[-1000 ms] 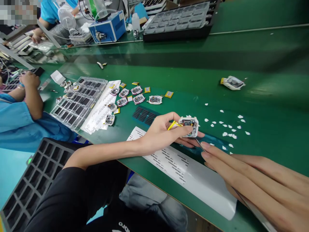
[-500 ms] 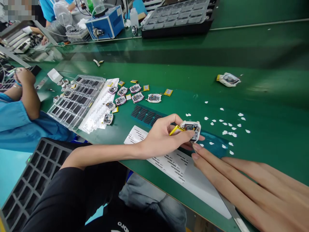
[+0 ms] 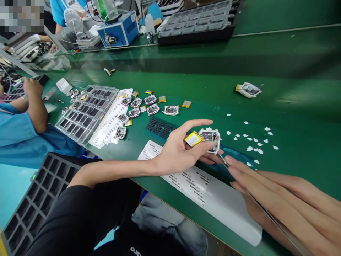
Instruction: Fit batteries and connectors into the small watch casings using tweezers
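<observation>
My left hand (image 3: 183, 144) is closed on a white smartwatch case (image 3: 214, 136) with its circuit board showing. The thumb presses on its face while the index finger is stretched out above it. A yellow-edged battery (image 3: 193, 139) hangs from the case beside that thumb. In my right hand (image 3: 282, 199) is a pair of metal tweezers (image 3: 223, 160), its tip close to the lower right corner of the case; whether they touch I cannot tell. Below both hands lies a white label sheet (image 3: 226, 199). A sheet of black stickers (image 3: 160, 128) sits left of my left hand.
Several opened watch cases (image 3: 152, 109) with batteries lie to the left, near a clear tray (image 3: 87, 110). One more case (image 3: 249, 90) lies at the far right, behind scattered white stickers (image 3: 250, 148). A co-worker's arm (image 3: 36, 110) is at the left; a black tray (image 3: 39, 206) stands below.
The battery has swung so its flat face shows, and my left index finger has lifted off the case. My right hand has drawn back slightly to the right, with the tweezers now more visible.
</observation>
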Demonstrator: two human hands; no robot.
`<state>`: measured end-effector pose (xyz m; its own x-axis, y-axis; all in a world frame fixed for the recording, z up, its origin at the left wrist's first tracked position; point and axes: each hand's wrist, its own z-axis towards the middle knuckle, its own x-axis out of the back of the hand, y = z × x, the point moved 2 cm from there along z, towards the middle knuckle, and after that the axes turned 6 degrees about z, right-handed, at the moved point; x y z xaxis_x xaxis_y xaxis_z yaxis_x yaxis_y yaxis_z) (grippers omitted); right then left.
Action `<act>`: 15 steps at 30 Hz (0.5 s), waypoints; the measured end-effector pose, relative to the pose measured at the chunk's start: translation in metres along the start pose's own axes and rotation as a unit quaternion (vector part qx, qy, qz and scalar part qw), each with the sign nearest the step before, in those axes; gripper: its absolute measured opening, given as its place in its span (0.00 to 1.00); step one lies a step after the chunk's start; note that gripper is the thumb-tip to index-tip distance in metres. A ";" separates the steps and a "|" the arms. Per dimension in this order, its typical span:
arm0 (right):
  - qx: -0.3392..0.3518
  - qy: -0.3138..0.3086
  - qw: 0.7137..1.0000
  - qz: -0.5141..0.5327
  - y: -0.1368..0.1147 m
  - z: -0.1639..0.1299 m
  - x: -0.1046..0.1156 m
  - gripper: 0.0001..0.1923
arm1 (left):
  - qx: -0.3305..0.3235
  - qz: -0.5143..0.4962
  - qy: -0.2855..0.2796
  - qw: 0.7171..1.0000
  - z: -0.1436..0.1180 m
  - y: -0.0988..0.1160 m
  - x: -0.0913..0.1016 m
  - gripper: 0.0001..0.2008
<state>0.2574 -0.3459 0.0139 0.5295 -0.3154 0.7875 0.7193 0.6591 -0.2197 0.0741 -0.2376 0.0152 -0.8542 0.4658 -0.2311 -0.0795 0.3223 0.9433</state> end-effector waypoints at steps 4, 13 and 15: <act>0.025 0.003 1.000 -0.013 0.008 0.002 0.000 0.31 | -0.006 0.004 0.004 1.000 0.000 -0.002 0.000 0.19; 0.057 0.026 0.997 -0.043 0.019 0.002 0.003 0.27 | 0.016 -0.027 -0.038 0.999 0.003 -0.001 0.006 0.24; 0.061 0.045 0.996 -0.056 0.020 0.008 0.005 0.26 | 0.008 -0.027 -0.053 0.998 0.007 0.000 0.007 0.23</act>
<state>0.2704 -0.3287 0.0178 0.4905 -0.4482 0.7474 0.7190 0.6927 -0.0565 0.0717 -0.2287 0.0116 -0.7892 0.5318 -0.3072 -0.1157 0.3625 0.9248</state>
